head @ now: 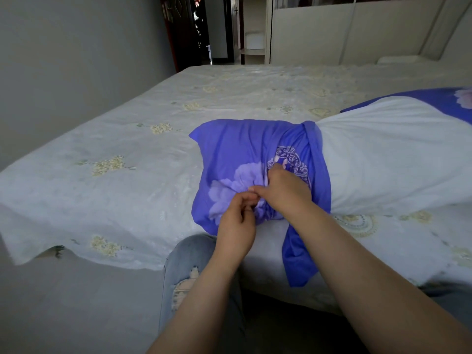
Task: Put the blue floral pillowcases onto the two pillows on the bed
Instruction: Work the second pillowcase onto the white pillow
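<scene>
A white pillow (388, 159) lies across the near edge of the bed. A blue floral pillowcase (237, 154) covers its left end, bunched in folds up to a gathered rim; one flap hangs down over the bed edge. My left hand (236, 226) pinches the bunched blue cloth at the pillow's near side. My right hand (283, 192) grips the same gathered cloth just to the right, fingers curled into it. A second blue floral piece (434, 98) shows behind the pillow at the far right; whether it holds a pillow I cannot tell.
The bed (127, 154) carries a pale sheet with yellow flower prints. My knee in torn jeans (184, 272) is against the bed's near edge. A grey wall stands on the left, an open doorway (204, 29) and a white wardrobe (332, 29) at the back.
</scene>
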Demonstrator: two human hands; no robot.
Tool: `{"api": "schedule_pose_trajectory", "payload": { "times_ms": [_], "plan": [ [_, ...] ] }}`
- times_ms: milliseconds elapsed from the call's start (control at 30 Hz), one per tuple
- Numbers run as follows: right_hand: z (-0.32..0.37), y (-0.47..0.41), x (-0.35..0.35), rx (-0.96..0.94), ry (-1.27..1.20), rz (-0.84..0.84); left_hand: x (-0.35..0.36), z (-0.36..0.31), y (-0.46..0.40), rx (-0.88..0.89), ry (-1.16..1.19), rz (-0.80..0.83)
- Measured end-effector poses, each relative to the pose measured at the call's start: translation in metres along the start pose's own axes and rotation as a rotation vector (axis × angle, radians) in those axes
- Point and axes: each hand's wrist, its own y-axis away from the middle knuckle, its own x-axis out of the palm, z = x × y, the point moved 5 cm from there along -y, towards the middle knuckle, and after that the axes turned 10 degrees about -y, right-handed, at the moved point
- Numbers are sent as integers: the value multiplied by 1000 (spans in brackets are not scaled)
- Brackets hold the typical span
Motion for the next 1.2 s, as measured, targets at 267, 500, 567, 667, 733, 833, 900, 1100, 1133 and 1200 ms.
{"api": "schedule_pose_trajectory", "payload": {
  "times_ms": [267,500,567,667,733,833,900,1100,1133,1200],
  "plan": [
    [9,2,0,-72,-112,-179,-26,-15,-11,103,-65,-131],
    [-38,4,8,211,-1057,-285,-53,0,-94,-64,-664,-42],
    [-40,6,14,266,-1161,-234,-51,-6,-106,-3,-676,-93],
    [-40,3,14,200,-1018,-167,-54,-17,-118,57,-587,-205],
    [-39,2,16,136,-827,-149,-49,-14,-123,53,-507,-168],
    [-44,1,16,111,-566,-262,-43,-3,-114,25,-409,-105],
    [-45,1,14,107,-541,-345,-50,1,-98,14,-438,-155],
    [-50,-1,16,137,-667,-364,-51,41,-61,-406,-220,155],
    [-50,1,16,135,-671,-360,-49,47,-53,-487,-68,178],
    [-50,3,15,128,-681,-365,-41,53,-47,-555,14,221]
  ]
}}
